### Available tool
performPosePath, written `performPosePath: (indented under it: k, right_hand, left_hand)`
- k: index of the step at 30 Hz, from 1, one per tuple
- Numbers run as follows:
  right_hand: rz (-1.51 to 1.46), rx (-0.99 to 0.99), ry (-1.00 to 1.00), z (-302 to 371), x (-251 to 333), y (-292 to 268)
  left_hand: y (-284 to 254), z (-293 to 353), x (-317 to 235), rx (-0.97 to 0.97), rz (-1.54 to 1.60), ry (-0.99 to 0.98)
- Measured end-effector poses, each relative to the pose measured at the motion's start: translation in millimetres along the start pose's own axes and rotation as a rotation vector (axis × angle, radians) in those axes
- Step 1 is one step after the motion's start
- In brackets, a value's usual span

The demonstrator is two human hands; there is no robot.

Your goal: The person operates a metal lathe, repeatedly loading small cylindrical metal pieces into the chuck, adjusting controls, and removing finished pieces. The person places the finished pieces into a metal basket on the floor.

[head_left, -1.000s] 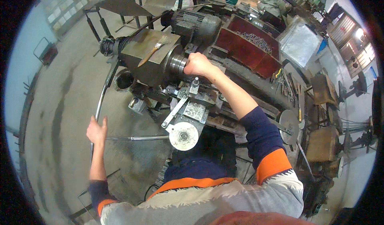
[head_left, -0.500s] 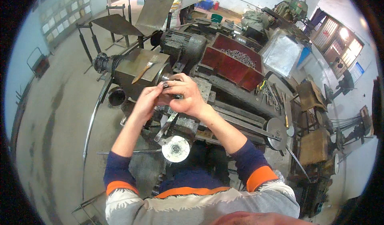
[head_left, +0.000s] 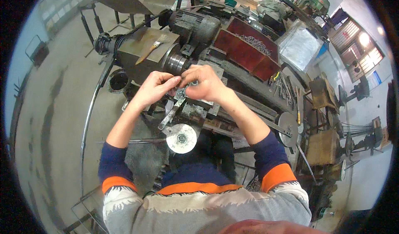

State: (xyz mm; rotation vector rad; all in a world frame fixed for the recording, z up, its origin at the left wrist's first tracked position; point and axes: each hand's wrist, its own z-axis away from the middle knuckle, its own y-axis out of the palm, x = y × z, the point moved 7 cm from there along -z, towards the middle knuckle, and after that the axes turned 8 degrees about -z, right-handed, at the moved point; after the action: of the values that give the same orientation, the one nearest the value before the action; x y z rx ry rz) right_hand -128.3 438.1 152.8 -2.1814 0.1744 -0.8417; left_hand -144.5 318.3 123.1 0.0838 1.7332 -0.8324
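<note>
My left hand [head_left: 157, 88] and my right hand [head_left: 204, 83] meet fingertip to fingertip over the lathe's tool area. Between them they pinch a small dark metal part, mostly hidden by the fingers. Just beyond, the shiny round spindle end [head_left: 176, 63] sticks out of the lathe's box-shaped headstock [head_left: 131, 49]. Below my fingers a metal lever [head_left: 169, 117] slants toward a pale round handwheel [head_left: 181, 138]. Metal shavings lie about the tool slide [head_left: 193, 113].
A wooden-handled brush [head_left: 151, 50] lies on the headstock, with a dark motor [head_left: 194, 25] behind it. A red-brown tray [head_left: 232, 49] holds many small metal pieces. Pliers and other hand tools [head_left: 284, 88] lie at the right. A long metal rod [head_left: 88, 126] stands at the left.
Both hands have shifted slightly right and up in the view, and the spindle end shows more fully. The small part, seen end-on before, is now mostly covered by my fingers.
</note>
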Motion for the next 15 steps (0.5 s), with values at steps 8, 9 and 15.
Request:
performPosePath:
  k: [8, 9, 15]
  right_hand:
    - [0.424, 0.136, 0.562, -14.3, -112.7, -5.7]
    - [0.472, 0.168, 0.592, -14.3, -122.3, -1.4]
    - [0.317, 0.174, 0.642, -16.7, -154.6, 17.2]
  left_hand:
    - [-119.7, 95.3, 48.8, -0.364, -0.945, -0.198]
    - [-140.0, 120.6, 68.7, -0.405, -1.097, -0.279]
    - [-174.9, 234.4, 148.2, -0.436, -1.006, -0.679]
